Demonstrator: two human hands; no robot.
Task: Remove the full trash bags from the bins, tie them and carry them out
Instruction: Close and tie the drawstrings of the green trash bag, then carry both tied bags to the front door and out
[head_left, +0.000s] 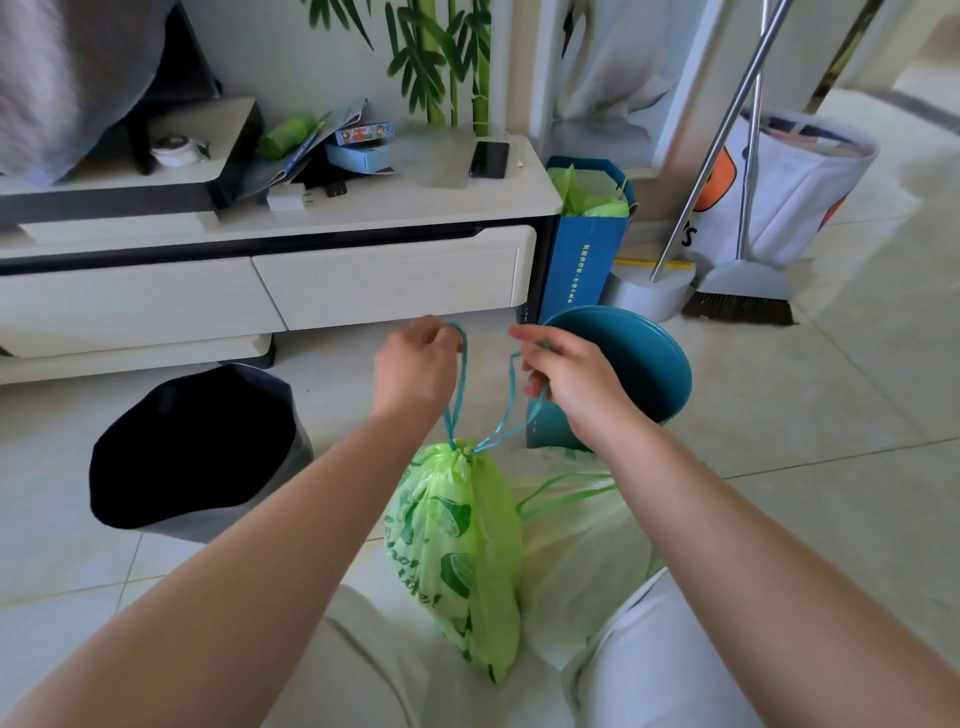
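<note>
A full green trash bag (457, 551) with a leaf print hangs in front of me, its mouth gathered shut. Two teal drawstring loops (460, 384) rise from its neck. My left hand (415, 369) pinches the left loop and my right hand (566, 384) grips the right loop, both pulling upward and apart. A second pale green bag (582, 530) with green drawstrings lies on the floor behind the first. A teal bin (639, 364) lies tipped behind my right hand. A dark grey bin (192, 452) with a black inside stands at the left.
A white TV cabinet (270, 280) with drawers runs along the back; a phone (488, 158) and boxes lie on top. A blue paper bag (587, 244) holding green plastic stands beside it. A broom (743, 296), a dustpan (649, 291) and a white laundry bag (795, 197) sit at the right.
</note>
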